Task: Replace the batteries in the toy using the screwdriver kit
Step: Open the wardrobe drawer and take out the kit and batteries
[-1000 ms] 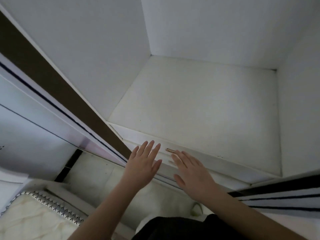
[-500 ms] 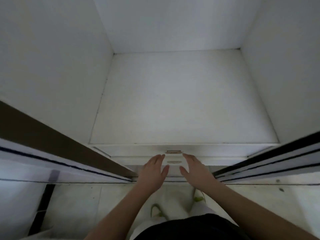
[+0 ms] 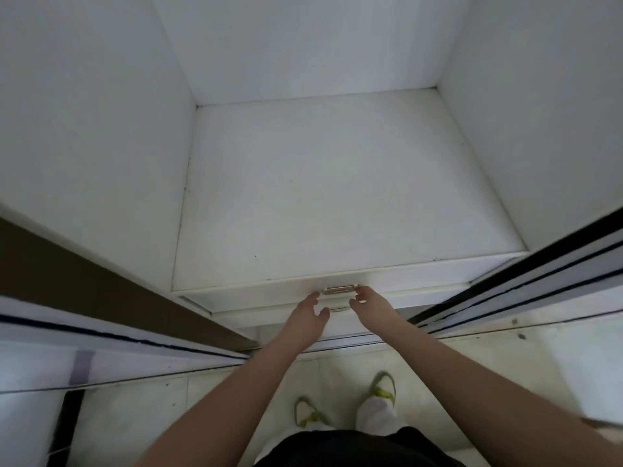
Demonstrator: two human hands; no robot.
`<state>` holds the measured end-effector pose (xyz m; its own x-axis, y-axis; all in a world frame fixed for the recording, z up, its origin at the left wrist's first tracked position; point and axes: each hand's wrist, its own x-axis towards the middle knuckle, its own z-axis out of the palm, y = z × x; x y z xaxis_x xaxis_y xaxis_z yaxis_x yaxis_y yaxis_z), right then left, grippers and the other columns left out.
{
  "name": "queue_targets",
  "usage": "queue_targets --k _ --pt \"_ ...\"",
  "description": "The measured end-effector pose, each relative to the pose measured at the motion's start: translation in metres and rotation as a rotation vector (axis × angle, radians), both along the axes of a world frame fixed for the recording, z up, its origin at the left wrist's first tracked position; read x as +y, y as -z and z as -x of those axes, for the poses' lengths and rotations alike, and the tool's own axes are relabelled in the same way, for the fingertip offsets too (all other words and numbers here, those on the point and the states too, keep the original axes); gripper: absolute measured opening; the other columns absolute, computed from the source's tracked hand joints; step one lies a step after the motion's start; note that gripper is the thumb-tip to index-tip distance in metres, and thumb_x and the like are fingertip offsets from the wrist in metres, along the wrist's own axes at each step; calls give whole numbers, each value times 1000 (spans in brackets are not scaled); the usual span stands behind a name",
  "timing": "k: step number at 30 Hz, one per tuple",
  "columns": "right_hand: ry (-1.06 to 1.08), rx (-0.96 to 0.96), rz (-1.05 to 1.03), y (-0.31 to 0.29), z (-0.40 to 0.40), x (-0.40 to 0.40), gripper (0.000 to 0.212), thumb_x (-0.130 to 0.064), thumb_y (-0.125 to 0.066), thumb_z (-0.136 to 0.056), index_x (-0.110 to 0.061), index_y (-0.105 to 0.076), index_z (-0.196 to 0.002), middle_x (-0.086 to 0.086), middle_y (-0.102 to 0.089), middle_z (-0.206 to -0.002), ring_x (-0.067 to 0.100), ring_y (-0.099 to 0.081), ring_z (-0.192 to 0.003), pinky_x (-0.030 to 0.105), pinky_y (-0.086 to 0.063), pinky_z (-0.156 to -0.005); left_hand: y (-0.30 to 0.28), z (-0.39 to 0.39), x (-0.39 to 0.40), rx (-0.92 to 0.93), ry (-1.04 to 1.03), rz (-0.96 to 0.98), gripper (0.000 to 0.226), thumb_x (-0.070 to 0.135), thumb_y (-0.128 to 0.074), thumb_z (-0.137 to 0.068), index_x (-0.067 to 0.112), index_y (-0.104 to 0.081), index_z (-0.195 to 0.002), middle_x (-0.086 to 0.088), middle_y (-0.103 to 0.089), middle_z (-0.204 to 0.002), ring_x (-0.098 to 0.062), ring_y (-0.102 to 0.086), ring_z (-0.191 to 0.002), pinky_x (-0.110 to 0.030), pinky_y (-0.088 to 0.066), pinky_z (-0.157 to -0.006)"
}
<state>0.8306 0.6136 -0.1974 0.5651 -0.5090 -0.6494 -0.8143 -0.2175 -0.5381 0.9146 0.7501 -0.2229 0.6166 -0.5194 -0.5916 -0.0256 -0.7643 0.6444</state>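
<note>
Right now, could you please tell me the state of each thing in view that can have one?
Upper drawer: shut.
Lower drawer: shut.
Upper drawer handle: flanked by both hands, not yet gripped.
Left hand: open, empty, fingers near the handle.
Right hand: open, empty, fingers at the handle's right end.
Wardrobe shelf: bare.
Sliding doors: open.

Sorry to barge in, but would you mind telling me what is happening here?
A person stands at an open white wardrobe and reaches both bare hands toward the upper drawer's brass handle. The left hand and right hand sit on either side of it, fingers open, holding nothing. The drawers look shut. The shelf above them is bare, and no toy, batteries or screwdriver kit are in view.
</note>
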Motion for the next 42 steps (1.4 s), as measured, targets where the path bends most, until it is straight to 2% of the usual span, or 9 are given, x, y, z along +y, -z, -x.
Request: queue_targets --k 2,4,5,7,11,18,32,37,42 --pt "37 -12 -1 -1 -2 -2 37 -26 -48 -96 -15 -50 -131 5 -59 -124 24 -57 -110 29 -43 -86 -1 -3 -1 -15 23 0 52 30 -50 -98 17 -36 -147 -2 -47 -146 -21 -50 -126 -22 -35 -100" --pt "46 -2 -8 0 -2 -5 13 -29 -45 -95 -21 -56 -97 3 -60 -90 20 -56 -77 27 -38 -64 -2 -6 -2 -26 53 15 48 28 -51 -98 17 -41 -143 0 -50 -141 -21 -53 -122 -19 -36 -91" --pt "57 -7 -12 0 -2 -5 20 -31 -44 -95 -22 -48 -78 0 -52 -73 17 -48 -63 27 -32 -56 -2 -6 -2 -37 68 27 45 27 -52 -97 17 -45 -140 1 -53 -137 -21 -55 -119 -17 -35 -85" --pt "77 -11 -7 2 -1 -6 35 -34 -45 -96 -18 -38 -66 1 -44 -63 19 -45 -57 28 -28 -53 -2 -7 -3 -52 67 52 36 24 -54 -96 16 -52 -131 1 -59 -127 -21 -59 -113 -17 -36 -81" --pt "197 -63 -186 5 -3 -10 21 -29 -47 -97 -10 -58 -96 4 -66 -87 20 -65 -78 29 -43 -68 -4 -10 -9 -19 -33 91 27 30 -52 -98 10 -61 -114 -5 -68 -108 -22 -62 -101 -26 -44 -82" --pt "246 -109 -309 3 -4 -7 21 -25 -44 -100 -11 -59 -95 1 -69 -82 16 -64 -69 26 -44 -62 -6 -10 -17 152 -202 101 28 30 -50 -100 5 -58 -111 -6 -69 -88 -13 -61 -66 -26 -46 -65" --pt "229 -99 -332 -4 1 -8 23 -30 -44 -101 -15 -60 -95 -4 -71 -87 12 -62 -76 29 -42 -68 -18 -6 -4 261 -268 128 20 19 -49 -99 5 -61 -106 -2 -68 -82 -13 -63 -66 -25 -48 -61" --pt "236 -100 -334 -6 1 -6 22 -29 -43 -101 -14 -60 -98 -5 -70 -86 10 -60 -73 27 -39 -66 -31 -6 12 -12 -18 45 19 27 -48 -97 15 -63 -99 2 -69 -84 -13 -65 -70 -23 -48 -61" --pt "222 -100 -326 -9 6 -2 21 -26 -43 -101 -12 -59 -101 -2 -69 -86 9 -58 -70 24 -35 -59 -56 -8 24 -430 212 214 14 29 -50 -96 22 -62 -98 5 -65 -86 -14 -59 -79 -29 -48 -72"
